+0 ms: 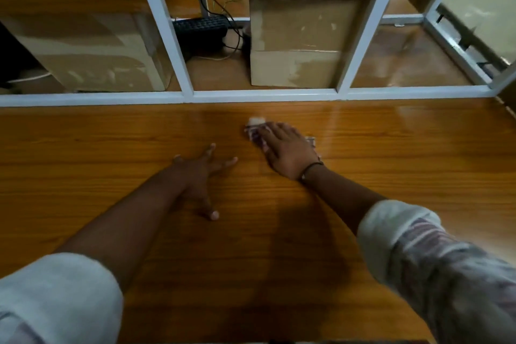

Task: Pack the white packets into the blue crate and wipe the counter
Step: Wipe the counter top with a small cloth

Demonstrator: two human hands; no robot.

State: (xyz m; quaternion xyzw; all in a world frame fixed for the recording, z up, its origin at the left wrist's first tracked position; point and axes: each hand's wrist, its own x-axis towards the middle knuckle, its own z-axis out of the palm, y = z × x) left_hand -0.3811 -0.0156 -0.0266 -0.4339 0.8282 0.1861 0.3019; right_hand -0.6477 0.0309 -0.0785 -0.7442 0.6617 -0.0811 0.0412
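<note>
— So, how do the hands lie?
— Both arms reach forward. Left hand (pixel 195 176) is splayed flat on the counter (pixel 83 153), fingers straight, holding nothing. Right hand (pixel 287 151) presses one crumpled cloth (pixel 255 134) down, fingers extended over it, near the white frame (pixel 251 95).
— Count?
— Two hands, one cloth, one keyboard (pixel 201 26) behind the frame

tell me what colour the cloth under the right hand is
The cloth is white with a purplish print, best in the head view.
</note>
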